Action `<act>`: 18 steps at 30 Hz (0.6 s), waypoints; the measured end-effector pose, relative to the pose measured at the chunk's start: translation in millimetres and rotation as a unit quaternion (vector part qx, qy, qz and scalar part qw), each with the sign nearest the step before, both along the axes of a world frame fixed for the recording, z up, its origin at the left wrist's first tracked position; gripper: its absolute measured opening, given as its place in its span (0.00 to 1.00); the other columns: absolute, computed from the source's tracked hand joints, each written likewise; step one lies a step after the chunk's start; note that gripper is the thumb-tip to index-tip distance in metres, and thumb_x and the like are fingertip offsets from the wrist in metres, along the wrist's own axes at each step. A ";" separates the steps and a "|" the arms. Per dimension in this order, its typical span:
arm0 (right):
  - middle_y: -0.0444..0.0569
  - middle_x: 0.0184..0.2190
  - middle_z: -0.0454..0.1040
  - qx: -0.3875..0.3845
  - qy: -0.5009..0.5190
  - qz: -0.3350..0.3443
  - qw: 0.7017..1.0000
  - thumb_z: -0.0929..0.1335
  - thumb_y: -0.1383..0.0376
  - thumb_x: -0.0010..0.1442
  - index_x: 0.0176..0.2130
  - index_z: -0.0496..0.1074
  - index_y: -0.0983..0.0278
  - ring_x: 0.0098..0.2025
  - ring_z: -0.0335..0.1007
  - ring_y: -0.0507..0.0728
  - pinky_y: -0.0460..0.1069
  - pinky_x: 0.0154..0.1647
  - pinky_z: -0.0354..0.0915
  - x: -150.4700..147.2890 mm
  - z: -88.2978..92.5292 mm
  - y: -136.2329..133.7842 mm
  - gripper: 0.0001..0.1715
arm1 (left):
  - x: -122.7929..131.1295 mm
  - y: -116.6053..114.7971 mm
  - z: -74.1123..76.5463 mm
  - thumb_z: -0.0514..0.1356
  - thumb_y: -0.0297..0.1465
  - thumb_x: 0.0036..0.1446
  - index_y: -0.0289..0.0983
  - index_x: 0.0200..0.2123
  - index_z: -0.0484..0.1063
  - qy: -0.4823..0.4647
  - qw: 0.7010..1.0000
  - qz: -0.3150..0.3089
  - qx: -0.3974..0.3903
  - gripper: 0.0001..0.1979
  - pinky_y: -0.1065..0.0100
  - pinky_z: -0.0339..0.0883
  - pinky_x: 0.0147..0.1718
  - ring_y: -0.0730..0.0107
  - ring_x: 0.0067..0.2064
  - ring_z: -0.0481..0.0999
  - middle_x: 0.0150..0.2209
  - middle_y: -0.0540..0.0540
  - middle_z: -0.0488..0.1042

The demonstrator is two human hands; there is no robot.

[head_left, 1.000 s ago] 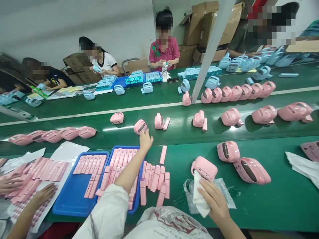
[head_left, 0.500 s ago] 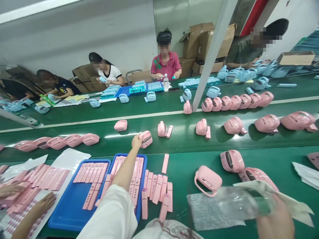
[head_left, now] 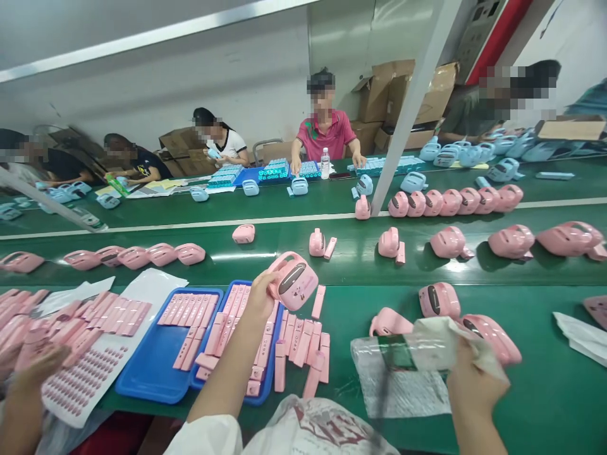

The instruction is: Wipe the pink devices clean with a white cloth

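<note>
My left hand (head_left: 262, 297) is closed around the handle of a pink portable speaker (head_left: 298, 285), raised above the bench with its dark oval panel and printed front showing. My right hand (head_left: 474, 382) grips an off-white cloth (head_left: 488, 351). A clear plastic object (head_left: 429, 351), possibly a bottle, shows at its fingers; its outline is blurred. Below this lies a clear, textured plastic sheet (head_left: 403, 395). Close by are a pink speaker (head_left: 386, 321) partly hidden by the plastic, another upright (head_left: 439, 299), and a third (head_left: 493, 338) partly covered by the cloth.
Blue trays (head_left: 147, 379) of pink bars stand left, with loose pink bars (head_left: 296, 338) beside them. A co-worker's hands (head_left: 42, 370) are near a sticker sheet (head_left: 85, 382). Pink speakers line the belt (head_left: 341, 272); a white post (head_left: 403, 120) rises beyond it.
My left hand has lifted the pink speaker off the belt and brought it closer. My right hand, with the cloth, has moved left and up. The view has shifted slightly.
</note>
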State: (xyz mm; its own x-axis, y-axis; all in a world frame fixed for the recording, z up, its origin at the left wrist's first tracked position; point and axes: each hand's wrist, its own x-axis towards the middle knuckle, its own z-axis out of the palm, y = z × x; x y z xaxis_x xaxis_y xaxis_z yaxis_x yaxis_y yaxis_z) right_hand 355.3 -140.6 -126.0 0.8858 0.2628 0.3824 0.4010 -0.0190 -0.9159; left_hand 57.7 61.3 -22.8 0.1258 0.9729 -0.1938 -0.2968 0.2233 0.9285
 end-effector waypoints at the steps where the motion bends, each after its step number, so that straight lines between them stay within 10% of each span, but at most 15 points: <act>1: 0.58 0.37 0.77 -0.014 -0.055 0.047 0.997 0.68 0.58 0.54 0.38 0.74 0.65 0.41 0.73 0.66 0.63 0.45 0.69 -4.9 1.2 5.0 0.15 | 0.4 -9.8 8.8 0.65 0.34 0.37 0.31 0.34 0.76 -0.030 0.999 -0.022 -0.002 0.18 0.64 0.67 0.42 0.56 0.44 0.75 0.40 0.38 0.77; 5: 0.57 0.43 0.76 -0.032 -0.270 0.243 0.931 0.64 0.66 0.56 0.43 0.74 0.65 0.45 0.73 0.62 0.57 0.47 0.69 -24.4 -8.8 24.4 0.15 | 3.6 -43.3 33.6 0.67 0.34 0.39 0.32 0.30 0.76 -0.061 0.994 -0.088 0.018 0.13 0.65 0.68 0.37 0.60 0.38 0.76 0.34 0.41 0.78; 9: 0.55 0.53 0.70 -0.108 -0.267 0.391 0.874 0.59 0.72 0.51 0.51 0.71 0.63 0.54 0.68 0.59 0.55 0.52 0.67 -35.1 -17.1 32.3 0.29 | 6.7 -68.4 46.7 0.70 0.32 0.38 0.34 0.25 0.75 -0.067 0.990 -0.116 0.046 0.11 0.71 0.66 0.32 0.71 0.30 0.73 0.26 0.48 0.75; 18: 0.53 0.25 0.74 -0.095 0.022 0.173 0.980 0.61 0.55 0.55 0.30 0.72 0.67 0.32 0.69 0.62 0.56 0.34 0.68 -28.0 79.5 42.4 0.20 | 20.8 -109.9 48.2 0.65 0.39 0.50 0.36 0.36 0.76 -0.017 0.985 -0.146 0.088 0.14 0.66 0.68 0.38 0.64 0.38 0.75 0.35 0.44 0.77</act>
